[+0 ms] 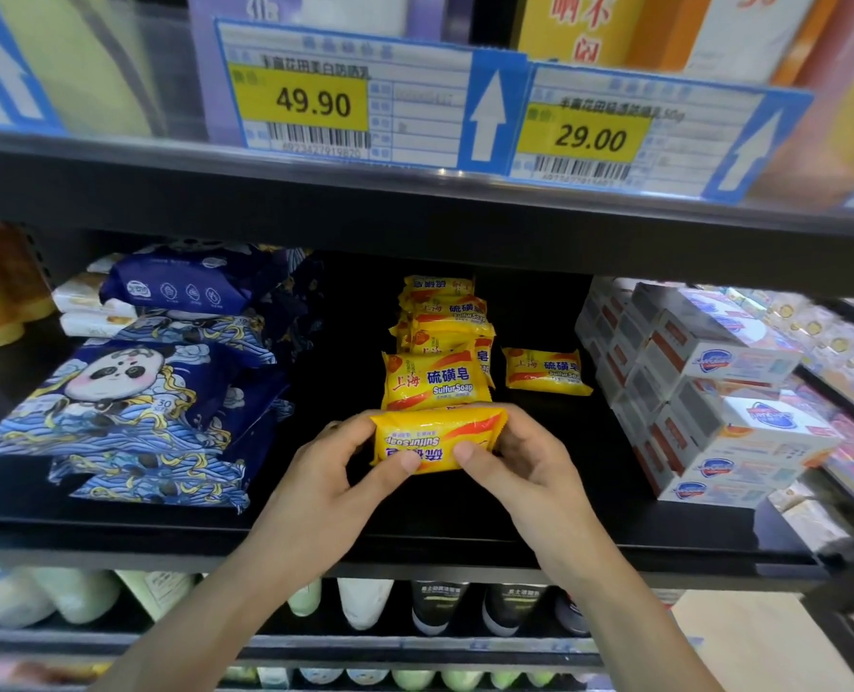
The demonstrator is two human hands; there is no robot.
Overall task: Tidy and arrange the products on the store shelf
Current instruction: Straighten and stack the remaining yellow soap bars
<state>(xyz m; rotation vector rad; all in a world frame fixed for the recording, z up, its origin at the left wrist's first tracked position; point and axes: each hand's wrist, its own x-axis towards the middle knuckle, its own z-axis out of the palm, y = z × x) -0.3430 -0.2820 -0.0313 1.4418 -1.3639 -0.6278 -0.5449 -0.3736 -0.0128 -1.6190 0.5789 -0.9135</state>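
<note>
Both hands, left hand [337, 459] & right hand [509, 454], pinching ends of yellow soap bar [434, 439], label upside down, held just in front of soap stack [437, 372]. Judged light, rigid core, slick crinkly wrapper; best gripped at short ends. Stray bar [544, 372] right of stack.

Bright light up top, glare on the tags [370, 94]; shelf [415, 521] back goes dark, edges bend and blur, center's sharp.

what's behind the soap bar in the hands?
Behind the held soap bar, a row of yellow sulfur soap bars runs back on the black shelf. How deep the row goes is hidden.
</note>
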